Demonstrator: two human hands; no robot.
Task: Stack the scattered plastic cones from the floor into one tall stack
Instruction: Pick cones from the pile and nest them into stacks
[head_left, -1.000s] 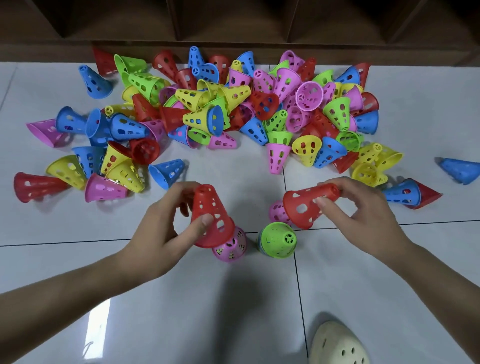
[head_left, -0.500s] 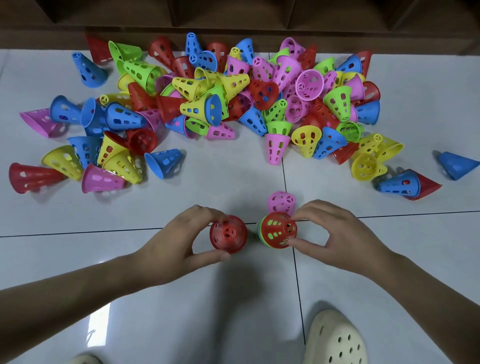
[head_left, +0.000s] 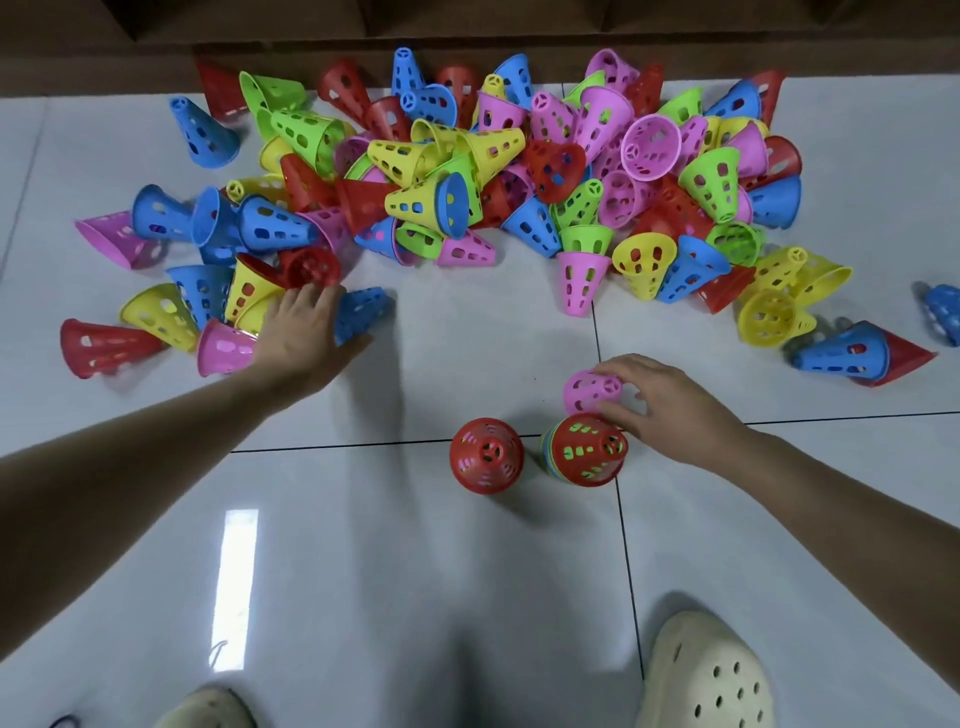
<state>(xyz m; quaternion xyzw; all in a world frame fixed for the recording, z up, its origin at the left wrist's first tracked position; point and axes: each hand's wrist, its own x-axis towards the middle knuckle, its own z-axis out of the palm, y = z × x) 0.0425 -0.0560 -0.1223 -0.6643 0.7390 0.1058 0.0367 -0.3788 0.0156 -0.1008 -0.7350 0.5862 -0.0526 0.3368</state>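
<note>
A: Where is there open room?
B: The white tiled floor (head_left: 363, 571) lies bare in front of the cream perforated clogs (head_left: 706, 675); the heap of scattered plastic cones (head_left: 467, 171) runs along the dark wooden shelf base (head_left: 467, 31) at the far edge.

A: And the hands?
B: The left hand (head_left: 306, 332) reaches out flat over a blue perforated cone (head_left: 363, 312), fingers straight and spread — touching, not gripping. The right hand (head_left: 670, 405) curls its fingers round a pink perforated cone (head_left: 587, 389) just behind the red-topped stack (head_left: 584, 449). A second red-topped stack (head_left: 487, 454) stands beside it.

A: What changed?
B: Half a second ago both hands sat on the two stacks — now both have let go.
</note>
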